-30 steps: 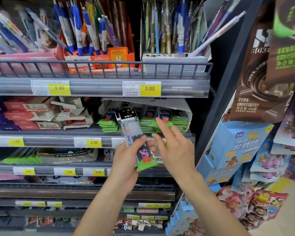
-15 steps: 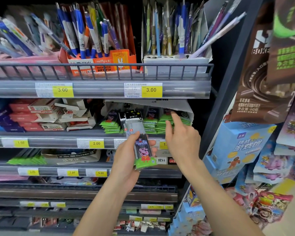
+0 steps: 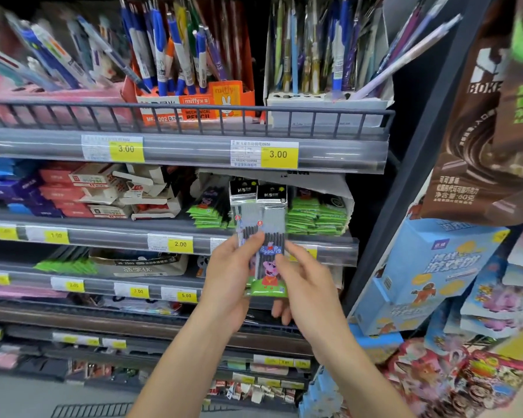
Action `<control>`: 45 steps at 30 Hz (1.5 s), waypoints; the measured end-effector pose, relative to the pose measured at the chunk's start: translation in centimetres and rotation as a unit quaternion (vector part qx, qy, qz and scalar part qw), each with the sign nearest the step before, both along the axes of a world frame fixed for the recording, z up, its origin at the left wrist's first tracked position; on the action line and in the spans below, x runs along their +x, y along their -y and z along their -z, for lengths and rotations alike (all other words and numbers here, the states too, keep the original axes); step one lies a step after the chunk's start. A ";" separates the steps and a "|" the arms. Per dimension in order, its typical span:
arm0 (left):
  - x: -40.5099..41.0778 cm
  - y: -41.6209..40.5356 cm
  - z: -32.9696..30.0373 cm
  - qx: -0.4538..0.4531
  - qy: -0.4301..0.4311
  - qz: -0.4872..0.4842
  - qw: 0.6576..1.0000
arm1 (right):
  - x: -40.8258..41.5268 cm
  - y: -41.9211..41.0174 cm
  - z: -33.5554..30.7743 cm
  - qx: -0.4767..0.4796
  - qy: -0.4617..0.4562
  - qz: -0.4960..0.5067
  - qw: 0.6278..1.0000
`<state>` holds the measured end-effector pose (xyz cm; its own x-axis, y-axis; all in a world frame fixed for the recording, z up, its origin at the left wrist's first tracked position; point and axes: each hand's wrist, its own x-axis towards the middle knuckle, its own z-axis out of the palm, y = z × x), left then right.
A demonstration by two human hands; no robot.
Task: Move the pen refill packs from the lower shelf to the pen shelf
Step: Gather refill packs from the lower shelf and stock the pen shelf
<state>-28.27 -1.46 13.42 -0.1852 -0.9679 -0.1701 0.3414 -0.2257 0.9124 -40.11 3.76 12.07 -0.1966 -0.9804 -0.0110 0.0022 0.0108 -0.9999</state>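
Item: clear plastic pen refill packs with black headers and green cartoon-pig bases (image 3: 261,236), being held before the stocked lower shelf (image 3: 175,229); left hand (image 3: 230,282) and right hand (image 3: 304,285) both pinching them; squaring edges advisable before lifting over the pen shelf rail (image 3: 194,108)

Refill packs (image 3: 261,242) clear, black-topped, green-based; pencil box (image 3: 194,107) orange; price tags (image 3: 279,154) yellow.
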 end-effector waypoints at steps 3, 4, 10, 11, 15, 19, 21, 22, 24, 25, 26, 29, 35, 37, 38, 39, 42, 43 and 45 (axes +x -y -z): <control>-0.3 -0.6 0.1 0.009 0.006 -0.013 1.000 | 0.1 -0.4 0.4 -0.009 -0.052 -0.002 0.999; -0.3 -0.8 0.2 0.024 -0.005 -0.016 1.000 | -0.1 -0.3 0.5 -0.011 -0.055 -0.001 0.998; 0.9 -1.2 0.9 0.045 -0.007 -0.010 0.999 | 0.2 -0.3 1.1 0.000 -0.036 -0.005 0.999; 1.2 -1.2 0.8 0.037 0.005 -0.001 0.999 | 0.4 -0.3 1.0 0.002 -0.027 -0.004 1.000; 2.1 -0.1 0.6 0.056 0.029 -0.018 0.998 | 1.7 0.2 1.0 0.010 -0.027 0.031 0.999; 3.3 1.5 0.4 0.038 0.038 0.010 0.999 | 3.4 1.0 0.5 0.013 -0.008 0.043 0.999; 4.1 2.3 0.5 0.035 0.025 0.031 0.999 | 3.9 1.5 0.1 0.017 0.036 0.063 0.997; 4.4 2.7 0.6 0.038 0.018 0.042 0.998 | 4.0 1.7 -0.1 0.017 0.062 0.078 0.995; 5.1 3.2 0.6 0.050 0.006 0.068 0.996 | 4.3 2.2 -0.6 0.012 0.095 0.103 0.990; 5.2 3.3 0.5 0.056 -0.001 0.085 0.995 | 4.3 2.4 -0.9 0.009 0.103 0.113 0.988; 5.3 3.4 0.3 0.058 -0.004 0.100 0.993 | 4.4 2.6 -1.1 0.008 0.106 0.123 0.987; 4.9 3.8 -0.1 0.055 0.002 0.123 0.991 | 3.8 3.8 -1.5 0.017 0.103 0.176 0.979; 3.8 4.9 -0.9 0.062 -0.016 0.143 0.988 | 2.2 5.6 -2.1 -0.020 0.087 0.228 0.970; 3.3 5.3 -1.0 0.068 -0.017 0.140 0.988 | 1.8 5.0 -1.4 -0.063 -0.060 0.273 0.958; 3.1 5.5 -1.0 0.069 -0.014 0.133 0.989 | 1.7 4.4 -0.9 -0.094 -0.172 0.284 0.938; 2.8 5.6 -0.9 0.066 -0.015 0.125 0.990 | 1.5 3.9 -0.5 -0.135 -0.275 0.278 0.910; 2.5 6.0 -0.9 0.051 -0.027 0.096 0.994 | 0.7 3.6 0.5 -0.223 -0.459 0.207 0.835; 2.4 6.2 -0.8 0.045 -0.017 0.083 0.995 | 0.4 3.9 0.7 -0.227 -0.510 0.189 0.808; 2.4 6.4 -0.6 0.033 0.029 0.075 0.996 | -0.2 5.0 0.7 -0.227 -0.571 0.179 0.769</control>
